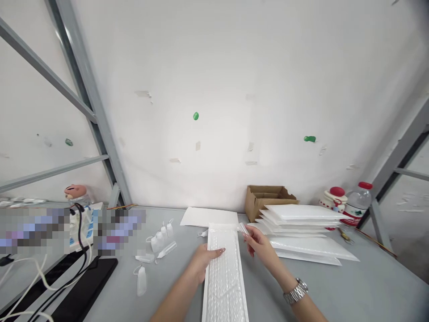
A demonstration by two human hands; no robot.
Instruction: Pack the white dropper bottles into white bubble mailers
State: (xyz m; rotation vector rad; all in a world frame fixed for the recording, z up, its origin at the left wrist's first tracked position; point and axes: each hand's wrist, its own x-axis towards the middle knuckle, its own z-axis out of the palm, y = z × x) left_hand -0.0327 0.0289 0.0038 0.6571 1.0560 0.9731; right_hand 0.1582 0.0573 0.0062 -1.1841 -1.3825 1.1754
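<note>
- Bubble mailer (pixel 225 277), 1: centre front, lengthwise to the person, probably so its far end lies within both hands' reach.
- Left hand (pixel 203 261): gripping the mailer's left edge, thumb on top, presumably to steady it.
- Right hand (pixel 257 241): fingertips pinching a small clear item (pixel 243 229) beside the mailer's upper right corner (bottle or strip, cannot tell); the pinch suits something so slight.
- Small bottles (pixel 160 238), 4: grouped left, apparently upright, likely for easy picking; 3 more lie near them.
- Mailer stack (pixel 301 212): right, in front of the cardboard box (pixel 268 194), layered flat, probably to save room and keep the middle workable.
</note>
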